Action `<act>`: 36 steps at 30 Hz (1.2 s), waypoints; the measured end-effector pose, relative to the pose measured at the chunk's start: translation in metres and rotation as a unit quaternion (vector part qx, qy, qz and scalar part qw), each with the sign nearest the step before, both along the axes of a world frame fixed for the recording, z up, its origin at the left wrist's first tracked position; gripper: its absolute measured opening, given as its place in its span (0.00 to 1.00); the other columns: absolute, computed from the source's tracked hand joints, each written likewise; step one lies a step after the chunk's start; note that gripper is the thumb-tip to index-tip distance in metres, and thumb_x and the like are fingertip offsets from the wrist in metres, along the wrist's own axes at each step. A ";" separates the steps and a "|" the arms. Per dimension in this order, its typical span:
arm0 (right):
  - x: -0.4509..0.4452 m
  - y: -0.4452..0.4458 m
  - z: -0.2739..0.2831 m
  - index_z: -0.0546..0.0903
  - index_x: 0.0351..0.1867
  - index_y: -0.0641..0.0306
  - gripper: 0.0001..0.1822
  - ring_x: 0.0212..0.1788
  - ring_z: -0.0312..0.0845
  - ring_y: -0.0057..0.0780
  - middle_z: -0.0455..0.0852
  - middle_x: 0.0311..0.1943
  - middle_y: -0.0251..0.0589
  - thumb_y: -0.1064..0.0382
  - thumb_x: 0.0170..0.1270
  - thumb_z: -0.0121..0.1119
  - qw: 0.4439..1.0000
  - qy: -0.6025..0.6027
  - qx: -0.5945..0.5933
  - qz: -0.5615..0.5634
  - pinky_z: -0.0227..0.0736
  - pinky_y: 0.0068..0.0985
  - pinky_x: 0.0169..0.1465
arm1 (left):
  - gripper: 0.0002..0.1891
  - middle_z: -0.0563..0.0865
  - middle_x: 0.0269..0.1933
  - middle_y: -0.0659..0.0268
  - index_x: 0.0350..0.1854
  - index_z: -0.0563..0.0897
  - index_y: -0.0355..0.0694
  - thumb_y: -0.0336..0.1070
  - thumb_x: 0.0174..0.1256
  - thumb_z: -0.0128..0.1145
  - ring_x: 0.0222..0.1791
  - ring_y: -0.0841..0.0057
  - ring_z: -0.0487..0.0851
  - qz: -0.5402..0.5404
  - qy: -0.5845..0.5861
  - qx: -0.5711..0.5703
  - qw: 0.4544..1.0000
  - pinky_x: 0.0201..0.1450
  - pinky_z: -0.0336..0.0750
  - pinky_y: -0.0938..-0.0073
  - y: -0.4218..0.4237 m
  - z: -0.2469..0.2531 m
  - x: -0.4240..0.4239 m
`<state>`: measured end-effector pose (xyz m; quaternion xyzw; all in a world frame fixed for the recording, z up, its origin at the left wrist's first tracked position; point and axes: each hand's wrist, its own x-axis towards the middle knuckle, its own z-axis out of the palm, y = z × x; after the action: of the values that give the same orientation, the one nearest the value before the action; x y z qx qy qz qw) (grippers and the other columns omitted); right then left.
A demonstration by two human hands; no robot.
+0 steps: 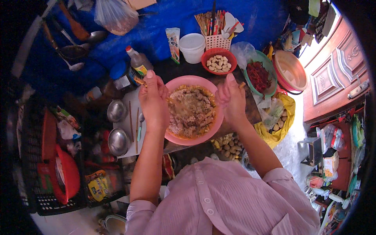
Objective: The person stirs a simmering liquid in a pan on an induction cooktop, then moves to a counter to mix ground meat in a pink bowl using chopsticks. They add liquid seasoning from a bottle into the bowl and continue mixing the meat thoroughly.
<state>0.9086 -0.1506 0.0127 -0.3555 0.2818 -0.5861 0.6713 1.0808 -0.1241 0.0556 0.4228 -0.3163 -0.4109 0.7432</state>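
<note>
A pink plastic bowl (218, 123) holding a mixture that looks like minced meat (191, 114) stands before me. At its left rim, my left hand (154, 100) is closed around wooden chopsticks (139, 81), whose lower part points down into the bowl. My right hand (232, 101) is closed at the right rim; a short wooden stick end (242, 85) pokes out beside its thumb, the rest mostly hidden by the hand. Both thumbs point up. Left of the bowl, two metal bowls (118, 142), more chopsticks (137, 126) and a spoon with a turquoise handle (139, 132) lie on a light board (124, 155).
Behind the pink bowl stand a red basket (207, 64) of pale cloves or beans, a lidded white tub (192, 48), a chopstick holder (218, 43) and a bottle (139, 61). A green basin (273, 77) with dark red strips and a yellow bag (286, 129) are at the right.
</note>
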 end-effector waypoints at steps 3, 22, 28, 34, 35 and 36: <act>0.000 0.000 0.015 0.58 0.16 0.55 0.27 0.17 0.49 0.17 0.55 0.14 0.26 0.41 0.68 0.37 0.995 0.037 -0.089 0.015 0.47 0.19 0.23 | 0.26 0.58 0.16 0.75 0.16 0.63 0.43 0.58 0.68 0.40 0.18 0.85 0.55 -0.020 -0.001 -0.004 1.000 0.23 0.50 0.81 0.002 -0.005 -0.002; 0.029 -0.013 0.034 0.57 0.13 0.59 0.21 0.18 0.48 0.18 0.57 0.13 0.29 0.53 0.63 0.36 0.982 0.126 -0.109 0.089 0.45 0.20 0.23 | 0.21 0.58 0.15 0.71 0.14 0.60 0.43 0.47 0.65 0.40 0.19 0.80 0.57 -0.098 -0.033 0.012 0.995 0.26 0.52 0.77 -0.001 -0.014 -0.027; 0.056 -0.012 0.028 0.58 0.14 0.59 0.20 0.18 0.50 0.17 0.59 0.14 0.28 0.54 0.62 0.37 0.981 0.141 -0.117 0.063 0.46 0.20 0.23 | 0.19 0.58 0.15 0.73 0.15 0.59 0.45 0.46 0.64 0.39 0.18 0.81 0.57 -0.090 -0.039 0.038 0.994 0.24 0.51 0.77 -0.011 -0.027 -0.012; 0.061 -0.024 0.022 0.58 0.14 0.60 0.20 0.19 0.50 0.17 0.58 0.14 0.28 0.53 0.62 0.37 0.975 0.167 -0.124 0.080 0.47 0.21 0.23 | 0.19 0.56 0.15 0.73 0.15 0.56 0.45 0.46 0.63 0.40 0.17 0.82 0.56 -0.064 -0.024 0.057 0.996 0.24 0.52 0.77 -0.014 -0.025 -0.015; 0.059 -0.024 0.020 0.62 0.17 0.61 0.20 0.20 0.54 0.18 0.61 0.15 0.28 0.51 0.63 0.37 0.970 0.190 -0.124 0.088 0.50 0.22 0.25 | 0.19 0.56 0.15 0.73 0.15 0.56 0.45 0.45 0.63 0.40 0.17 0.81 0.56 -0.072 -0.018 0.051 0.996 0.24 0.52 0.76 -0.013 -0.025 -0.014; 0.057 -0.025 0.018 0.66 0.19 0.63 0.21 0.22 0.57 0.18 0.64 0.16 0.29 0.50 0.64 0.37 0.965 0.211 -0.125 0.096 0.54 0.23 0.26 | 0.19 0.55 0.15 0.73 0.14 0.56 0.45 0.45 0.63 0.39 0.17 0.81 0.56 -0.080 -0.014 0.044 0.996 0.23 0.52 0.76 -0.013 -0.024 -0.013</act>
<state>0.9656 -0.1759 0.0310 -0.5778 0.3063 -0.4606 0.6001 1.0683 -0.1370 0.0318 0.4338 -0.3411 -0.4766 0.6844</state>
